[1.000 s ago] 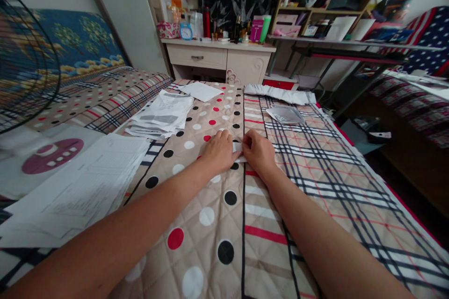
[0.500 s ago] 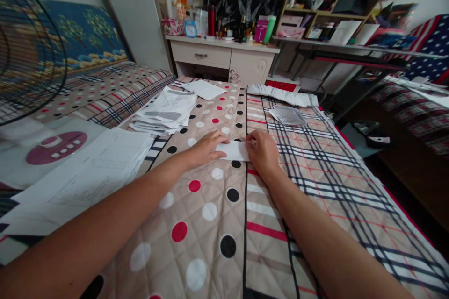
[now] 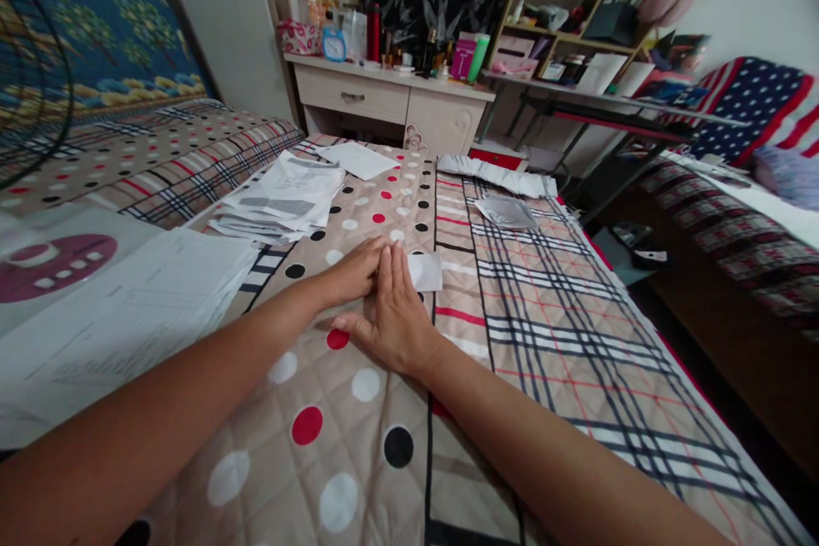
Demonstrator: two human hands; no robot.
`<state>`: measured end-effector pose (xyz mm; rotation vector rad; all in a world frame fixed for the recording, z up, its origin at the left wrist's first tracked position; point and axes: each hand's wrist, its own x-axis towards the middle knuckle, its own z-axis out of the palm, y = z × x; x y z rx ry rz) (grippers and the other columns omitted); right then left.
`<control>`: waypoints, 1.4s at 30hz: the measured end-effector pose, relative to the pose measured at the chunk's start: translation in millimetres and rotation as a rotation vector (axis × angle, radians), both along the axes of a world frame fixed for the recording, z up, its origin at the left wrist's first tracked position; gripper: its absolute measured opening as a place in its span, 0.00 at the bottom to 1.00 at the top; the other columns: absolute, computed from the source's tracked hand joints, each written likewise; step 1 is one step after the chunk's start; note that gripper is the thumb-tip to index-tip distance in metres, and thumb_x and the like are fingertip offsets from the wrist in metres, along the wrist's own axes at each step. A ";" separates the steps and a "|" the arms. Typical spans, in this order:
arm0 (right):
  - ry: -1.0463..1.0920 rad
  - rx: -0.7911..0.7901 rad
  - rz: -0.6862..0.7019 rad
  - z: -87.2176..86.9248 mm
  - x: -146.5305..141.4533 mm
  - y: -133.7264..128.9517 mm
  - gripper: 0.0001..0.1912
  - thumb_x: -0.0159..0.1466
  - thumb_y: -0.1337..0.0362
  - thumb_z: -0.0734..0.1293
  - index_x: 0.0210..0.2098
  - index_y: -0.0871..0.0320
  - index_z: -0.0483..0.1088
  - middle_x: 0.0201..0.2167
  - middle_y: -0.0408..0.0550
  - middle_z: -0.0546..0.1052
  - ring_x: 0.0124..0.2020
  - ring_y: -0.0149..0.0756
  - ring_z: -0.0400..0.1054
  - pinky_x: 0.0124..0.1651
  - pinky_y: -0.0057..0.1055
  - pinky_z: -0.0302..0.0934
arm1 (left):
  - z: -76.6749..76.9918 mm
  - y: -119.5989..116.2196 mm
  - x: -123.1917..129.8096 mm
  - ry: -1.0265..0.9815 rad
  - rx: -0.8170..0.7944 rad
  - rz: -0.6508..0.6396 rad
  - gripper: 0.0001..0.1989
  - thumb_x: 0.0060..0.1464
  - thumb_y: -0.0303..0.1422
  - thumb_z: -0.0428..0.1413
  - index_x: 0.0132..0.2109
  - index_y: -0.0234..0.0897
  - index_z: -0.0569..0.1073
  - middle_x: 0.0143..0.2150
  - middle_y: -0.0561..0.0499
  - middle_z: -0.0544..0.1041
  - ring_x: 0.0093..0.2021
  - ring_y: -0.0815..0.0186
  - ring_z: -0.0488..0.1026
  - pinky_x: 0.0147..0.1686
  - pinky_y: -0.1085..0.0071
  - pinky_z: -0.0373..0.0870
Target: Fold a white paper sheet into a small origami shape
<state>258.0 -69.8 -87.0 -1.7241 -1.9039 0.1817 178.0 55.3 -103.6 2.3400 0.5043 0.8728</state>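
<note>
A small white strip of folded paper (image 3: 426, 271) lies on the quilted bedspread (image 3: 358, 465), its right end showing beyond my hands. My right hand (image 3: 400, 311) is stretched out flat over the strip, fingers together and thumb out to the left. Tucked against it, my left hand (image 3: 355, 273) has its fingers bent at the strip's left end. The right hand covers most of those fingertips and the left part of the paper.
Stacked white papers (image 3: 275, 200) and printed sheets (image 3: 185, 290) lie to the left, with a white sheet (image 3: 362, 159) farther back. A clear plastic packet (image 3: 507, 212) and a long crinkled white packet (image 3: 496, 175) lie at the back right. A fan guard (image 3: 67, 102) stands left.
My right hand has left the strip's right end and moved left, flattening out beside my left hand. The view has turned slightly right.
</note>
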 end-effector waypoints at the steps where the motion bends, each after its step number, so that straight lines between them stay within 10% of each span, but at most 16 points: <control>1: -0.018 0.000 0.005 -0.7 4.0 -2.5 0.63 0.57 0.32 0.57 0.67 0.83 0.38 0.69 0.76 0.38 0.71 0.54 0.23 0.71 0.50 0.34 | 4.0 4.9 -2.7 0.077 0.034 -0.070 0.15 0.48 0.28 0.58 0.46 0.36 0.74 0.47 0.44 0.75 0.51 0.57 0.71 0.56 0.59 0.67; 17: -0.357 -0.206 -0.032 11.7 78.0 -48.7 0.53 0.61 0.33 0.53 0.68 0.73 0.48 0.70 0.67 0.45 0.71 0.52 0.38 0.70 0.50 0.40 | 21.1 -11.5 0.9 0.398 0.255 -0.064 0.16 0.56 0.26 0.53 0.53 0.33 0.70 0.53 0.42 0.71 0.57 0.58 0.66 0.59 0.58 0.64; 25: -0.383 -0.194 -0.039 5.9 76.7 -47.2 0.51 0.63 0.35 0.52 0.68 0.72 0.48 0.70 0.65 0.45 0.71 0.50 0.38 0.70 0.50 0.38 | 12.7 -82.0 10.8 0.574 0.419 -0.062 0.28 0.64 0.34 0.46 0.66 0.23 0.56 0.70 0.34 0.52 0.71 0.57 0.49 0.67 0.61 0.51; 36: -0.374 -0.176 -0.057 9.1 75.5 -50.1 0.52 0.64 0.35 0.48 0.68 0.75 0.48 0.70 0.68 0.45 0.71 0.54 0.36 0.69 0.55 0.30 | 25.1 -78.9 -37.0 0.727 0.436 0.153 0.31 0.64 0.46 0.43 0.66 0.29 0.59 0.71 0.38 0.53 0.70 0.57 0.51 0.66 0.58 0.52; 42: -0.029 -0.133 0.068 22.5 21.2 -12.9 0.57 0.60 0.30 0.47 0.70 0.73 0.38 0.71 0.63 0.34 0.72 0.46 0.24 0.71 0.49 0.30 | 6.8 -77.0 -31.9 0.617 0.433 0.174 0.31 0.60 0.37 0.48 0.68 0.36 0.55 0.70 0.44 0.58 0.69 0.58 0.54 0.66 0.58 0.53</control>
